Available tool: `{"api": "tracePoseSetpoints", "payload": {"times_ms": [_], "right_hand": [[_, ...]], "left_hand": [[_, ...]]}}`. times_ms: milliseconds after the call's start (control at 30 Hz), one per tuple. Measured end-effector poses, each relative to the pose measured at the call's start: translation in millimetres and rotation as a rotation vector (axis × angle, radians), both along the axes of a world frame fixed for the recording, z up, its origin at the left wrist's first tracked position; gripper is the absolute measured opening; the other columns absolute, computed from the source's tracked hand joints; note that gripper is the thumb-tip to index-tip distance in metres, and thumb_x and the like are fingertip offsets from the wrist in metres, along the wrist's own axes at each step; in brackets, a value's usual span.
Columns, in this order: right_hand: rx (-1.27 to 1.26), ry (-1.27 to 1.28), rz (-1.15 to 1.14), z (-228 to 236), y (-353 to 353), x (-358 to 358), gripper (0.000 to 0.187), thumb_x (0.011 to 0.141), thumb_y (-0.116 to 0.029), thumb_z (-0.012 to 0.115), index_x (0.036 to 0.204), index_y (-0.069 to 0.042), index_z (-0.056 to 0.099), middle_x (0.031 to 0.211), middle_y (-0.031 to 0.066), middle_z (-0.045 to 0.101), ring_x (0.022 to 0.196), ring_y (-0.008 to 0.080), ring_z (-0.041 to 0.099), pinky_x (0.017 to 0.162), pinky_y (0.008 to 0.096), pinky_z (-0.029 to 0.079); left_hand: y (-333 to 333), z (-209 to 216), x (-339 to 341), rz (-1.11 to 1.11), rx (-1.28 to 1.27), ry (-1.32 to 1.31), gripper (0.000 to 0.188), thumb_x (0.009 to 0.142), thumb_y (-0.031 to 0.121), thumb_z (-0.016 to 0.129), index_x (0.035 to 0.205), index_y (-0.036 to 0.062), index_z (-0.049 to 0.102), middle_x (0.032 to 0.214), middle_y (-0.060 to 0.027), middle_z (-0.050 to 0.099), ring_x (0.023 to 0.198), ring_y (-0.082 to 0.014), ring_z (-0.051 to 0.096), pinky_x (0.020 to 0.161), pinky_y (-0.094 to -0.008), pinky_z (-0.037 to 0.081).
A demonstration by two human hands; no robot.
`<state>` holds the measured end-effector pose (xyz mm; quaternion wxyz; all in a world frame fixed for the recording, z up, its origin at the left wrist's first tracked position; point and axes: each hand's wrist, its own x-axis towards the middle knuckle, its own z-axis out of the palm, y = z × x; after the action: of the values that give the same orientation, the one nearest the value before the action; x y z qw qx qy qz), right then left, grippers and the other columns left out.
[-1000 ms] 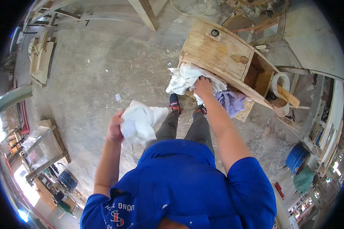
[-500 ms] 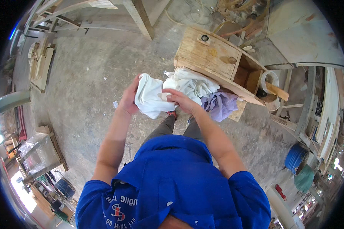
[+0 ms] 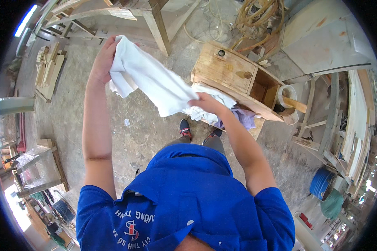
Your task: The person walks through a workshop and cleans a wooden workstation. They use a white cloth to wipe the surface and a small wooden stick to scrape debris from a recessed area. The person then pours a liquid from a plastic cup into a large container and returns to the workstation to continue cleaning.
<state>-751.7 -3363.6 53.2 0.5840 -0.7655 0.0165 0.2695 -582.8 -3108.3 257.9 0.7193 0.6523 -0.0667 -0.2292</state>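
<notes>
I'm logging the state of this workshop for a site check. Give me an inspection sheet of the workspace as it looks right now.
Surface: bare concrete floor, dusty, small scraps.
Job's things: white cloth stretched between both hands; more white and purple cloth heaped on the wooden cabinet lying on its side.
Clutter: wood offcuts, tape roll, blue bucket.
Grippers: left hand raised, gripping the cloth's top; right hand gripping its lower end.
Cables: coiled hose behind the cabinet.
Surroundings: wooden frames and boards all round.
</notes>
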Motion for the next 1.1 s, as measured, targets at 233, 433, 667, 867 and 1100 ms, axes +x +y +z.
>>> {"api": "tracePoseSetpoints", "payload": {"times_ms": [233,433,667,867,1100], "right_hand": [[0.136,-0.148,-0.579,44.1,-64.7,16.1,0.027,0.087,-0.021,0.055,0.105,-0.001,0.057,0.088,0.0013,0.059,0.078,0.0089,0.05,0.07,0.0235,0.042],[-0.17,-0.202,-0.294,93.1,-103.4,17.6,0.034,0.083,-0.026,0.059,0.105,0.0,0.057,0.089,0.0073,0.061,0.078,0.0136,0.054,0.072,0.0266,0.043],[-0.476,-0.295,-0.186,111.6,-120.9,8.4,0.032,0.08,-0.023,0.061,0.103,-0.002,0.06,0.091,0.0113,0.063,0.083,0.0178,0.057,0.072,0.0303,0.044],[0.183,-0.124,-0.552,111.0,-98.6,-3.7,0.038,0.08,-0.015,0.059,0.116,-0.003,0.052,0.096,0.0054,0.06,0.084,0.0139,0.056,0.072,0.0272,0.046],[0.442,-0.409,-0.335,109.0,23.9,-9.6,0.048,0.073,-0.015,0.069,0.115,-0.008,0.047,0.096,0.0028,0.053,0.089,0.0132,0.051,0.073,0.0282,0.044]], "left_hand": [[33.2,-46.5,28.2,0.155,0.717,-0.433,0.026,0.086,0.027,0.051,0.1,0.0061,0.054,0.077,-0.0068,0.061,0.068,-0.013,0.055,0.061,-0.0267,0.042],[17.9,-24.3,48.6,0.242,0.766,-0.646,0.024,0.084,0.025,0.051,0.101,0.0083,0.054,0.08,-0.009,0.063,0.073,-0.0169,0.058,0.067,-0.0299,0.043],[31.0,2.1,58.1,0.26,0.646,-0.642,0.02,0.086,0.023,0.051,0.098,0.0076,0.054,0.084,-0.005,0.06,0.077,-0.0119,0.055,0.069,-0.0256,0.042],[-27.1,21.7,-4.7,-0.064,0.215,-0.331,0.018,0.088,0.02,0.05,0.1,0.0075,0.052,0.085,0.0009,0.055,0.078,-0.0059,0.051,0.068,-0.0216,0.041],[-106.4,16.9,-102.4,-0.744,0.292,-0.604,0.025,0.083,0.011,0.057,0.106,0.0035,0.053,0.097,-0.0025,0.058,0.094,-0.0128,0.052,0.082,-0.0277,0.041]]}}
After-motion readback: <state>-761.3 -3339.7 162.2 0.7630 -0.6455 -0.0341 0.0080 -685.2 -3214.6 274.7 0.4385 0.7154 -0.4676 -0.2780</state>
